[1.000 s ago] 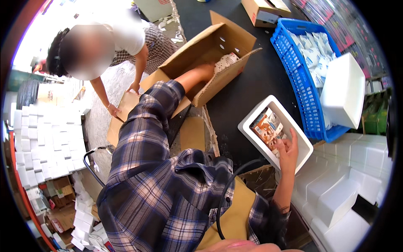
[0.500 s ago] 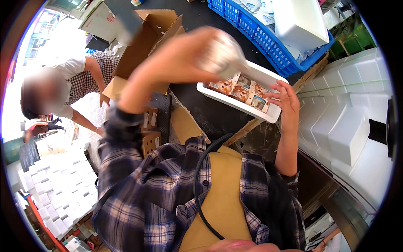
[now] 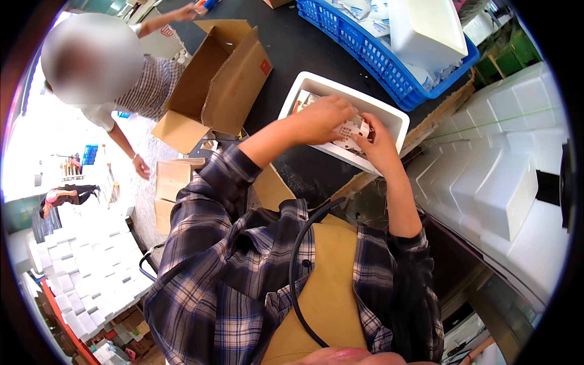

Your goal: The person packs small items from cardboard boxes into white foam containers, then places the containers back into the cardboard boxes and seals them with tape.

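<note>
On the dark table, a white foam box (image 3: 398, 125) holds small brown-and-white printed packs. Both my hands are inside it. My left hand (image 3: 322, 120) bends over the packs, its fingers closed at a white printed pack (image 3: 354, 129); the fingertips are partly hidden. From the other side my right hand (image 3: 381, 146) closes on the same pack's end, thumb and fingers curled. The hands cover most of the contents.
To the left stands an open cardboard box (image 3: 237, 85), flaps spread. Behind the foam box, a blue plastic basket (image 3: 365, 52) holds white packets and a white foam piece (image 3: 426, 30). White foam boxes (image 3: 499, 188) stack at right. A co-worker (image 3: 146, 79) in a checked garment stands at left.
My left hand has come down into the foam box with the whitish pack. My right hand has moved from the rim inward. The co-worker has shifted and stretches an arm over the table.
</note>
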Available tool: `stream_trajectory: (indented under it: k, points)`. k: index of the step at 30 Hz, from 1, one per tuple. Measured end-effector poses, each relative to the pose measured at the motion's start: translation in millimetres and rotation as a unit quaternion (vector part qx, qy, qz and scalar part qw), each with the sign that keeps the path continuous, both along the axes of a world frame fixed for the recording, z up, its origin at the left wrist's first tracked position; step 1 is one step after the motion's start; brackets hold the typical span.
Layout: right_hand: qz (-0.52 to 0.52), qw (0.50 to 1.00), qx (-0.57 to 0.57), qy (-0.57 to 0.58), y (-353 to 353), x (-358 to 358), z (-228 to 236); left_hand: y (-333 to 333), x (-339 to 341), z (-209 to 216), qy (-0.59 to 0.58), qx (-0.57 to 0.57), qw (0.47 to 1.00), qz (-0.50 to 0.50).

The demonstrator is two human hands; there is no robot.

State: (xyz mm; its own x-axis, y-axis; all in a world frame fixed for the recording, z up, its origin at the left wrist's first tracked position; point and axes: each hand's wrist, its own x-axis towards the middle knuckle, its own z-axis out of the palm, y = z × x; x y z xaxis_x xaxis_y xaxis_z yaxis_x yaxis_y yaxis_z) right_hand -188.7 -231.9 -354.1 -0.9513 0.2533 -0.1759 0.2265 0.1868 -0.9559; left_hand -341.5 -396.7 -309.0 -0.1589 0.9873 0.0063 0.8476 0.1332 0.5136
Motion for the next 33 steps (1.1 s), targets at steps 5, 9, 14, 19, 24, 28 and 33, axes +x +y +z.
stream_trajectory:
  k: [5, 9, 14, 19, 24, 28, 33]
  points:
    - [-0.053, 0.992, 0.077, 0.086, -20, 9, 2, -12, 19, -4, 0.133, 0.130, 0.982, 0.006]
    - [0.017, 0.992, 0.113, 0.046, -6, 7, -11, -14, 2, -8, -0.029, 0.131, 0.990, -0.040]
    - [-0.044, 0.997, -0.069, -0.012, -1, 4, -4, -78, -57, 102, -0.232, 0.210, 0.949, 0.021]
    - [-0.024, 0.999, 0.039, -0.003, -9, -3, 0, -168, -215, 95, 0.046, 0.021, 0.945, 0.324]
    - [-0.047, 0.990, 0.116, -0.058, -22, -1, 30, -136, -264, -47, -0.006, -0.203, 0.907, 0.368]
    - [-0.066, 0.992, 0.108, -0.012, -26, 5, 17, -136, -277, -120, -0.033, -0.080, 0.889, 0.450]
    - [-0.071, 0.959, 0.273, 0.014, -43, 27, 43, -154, -267, -52, 0.051, -0.043, 0.893, 0.445]
